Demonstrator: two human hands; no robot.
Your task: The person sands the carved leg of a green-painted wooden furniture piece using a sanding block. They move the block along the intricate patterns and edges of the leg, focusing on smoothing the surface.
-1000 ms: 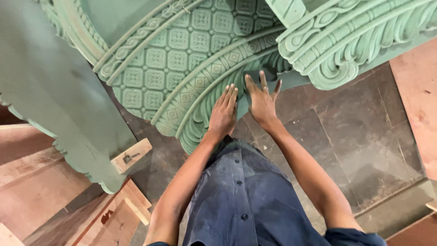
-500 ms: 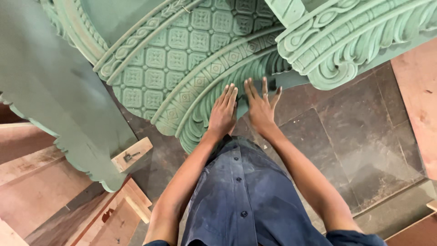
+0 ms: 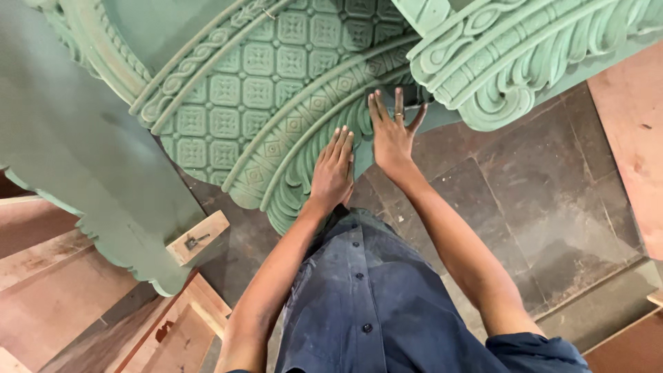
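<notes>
Against the green carved arch [image 3: 276, 131] I press my left hand [image 3: 333, 171] flat, my right hand [image 3: 394, 135] splayed beside it; neither grips, and any next move needs steady, even pressure

A wooden block [image 3: 198, 237] beside dark floor tiles [image 3: 525, 200] and plywood boards [image 3: 55, 304].

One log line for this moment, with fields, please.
left hand: flat on green carved arch | right hand: spread on arch edge | floor: dark tiles

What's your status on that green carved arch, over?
Left hand flat on the carved arch rim, fingers together. Right hand pressed beside it, fingers spread. Both empty. Ornate green cornice piece close by right hand; wooden block lower left.
</notes>
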